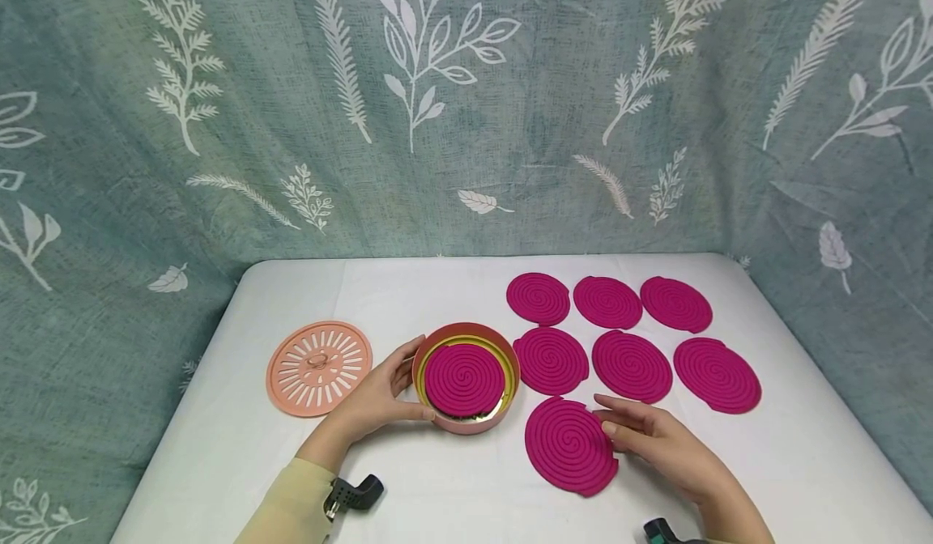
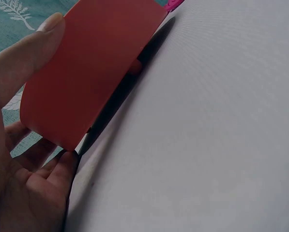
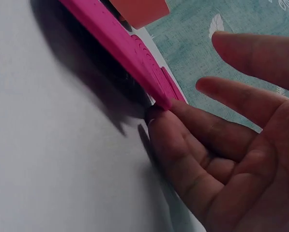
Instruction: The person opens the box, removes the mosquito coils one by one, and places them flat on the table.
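Observation:
My left hand (image 1: 372, 402) grips the left side of a round coral tin (image 1: 466, 427), thumb at the near side and fingers around the far side. Inside the tin, which is gold within, lies a magenta spiral mosquito coil (image 1: 464, 380). In the left wrist view the tin's smooth outer wall (image 2: 91, 72) stands beside the thumb. My right hand (image 1: 666, 447) pinches the right edge of another mosquito coil (image 1: 571, 445), front right of the tin. The right wrist view shows this coil's edge (image 3: 129, 63) above the white surface, its rim between the fingertips.
A coral slotted lid (image 1: 318, 368) with a small wire loop lies left of the tin. Several more magenta coils (image 1: 632, 364) lie in two rows at the back right. The white-covered table (image 1: 437, 495) meets a green leaf-patterned cloth (image 1: 466, 188) behind.

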The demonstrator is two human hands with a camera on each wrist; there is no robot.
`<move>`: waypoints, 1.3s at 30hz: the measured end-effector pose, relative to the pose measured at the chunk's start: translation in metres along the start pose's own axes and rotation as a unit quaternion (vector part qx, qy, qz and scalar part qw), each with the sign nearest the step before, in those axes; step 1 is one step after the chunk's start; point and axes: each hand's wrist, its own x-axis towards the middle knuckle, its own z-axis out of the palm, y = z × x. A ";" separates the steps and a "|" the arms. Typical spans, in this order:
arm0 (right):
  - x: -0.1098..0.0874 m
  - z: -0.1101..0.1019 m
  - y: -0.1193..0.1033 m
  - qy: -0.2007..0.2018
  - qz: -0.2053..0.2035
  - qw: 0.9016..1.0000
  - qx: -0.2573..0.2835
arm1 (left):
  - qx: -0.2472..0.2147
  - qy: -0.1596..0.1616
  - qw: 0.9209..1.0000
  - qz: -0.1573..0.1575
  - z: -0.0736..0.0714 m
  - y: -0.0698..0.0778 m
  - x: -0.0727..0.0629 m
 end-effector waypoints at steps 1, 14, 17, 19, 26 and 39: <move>0.000 0.000 0.000 0.001 0.003 1.000 -0.002 | -0.001 -0.001 1.000 0.000 0.000 0.000 0.000; -0.001 -0.007 0.007 0.006 -0.006 1.000 0.003 | 0.001 -0.004 1.000 0.008 -0.001 -0.002 0.001; 0.000 -0.008 0.008 0.009 -0.010 1.000 0.015 | 0.000 -0.003 1.000 0.006 -0.001 -0.001 0.001; 0.000 -0.009 0.009 0.010 -0.012 1.000 0.022 | -0.001 -0.003 1.000 0.004 -0.001 -0.001 0.001; 0.000 -0.009 0.008 0.014 -0.014 0.999 0.040 | -0.001 -0.002 1.000 0.006 -0.001 -0.001 0.000; -0.002 -0.015 0.000 0.052 -0.062 0.995 0.064 | -0.006 -0.004 1.000 0.004 -0.001 -0.001 0.000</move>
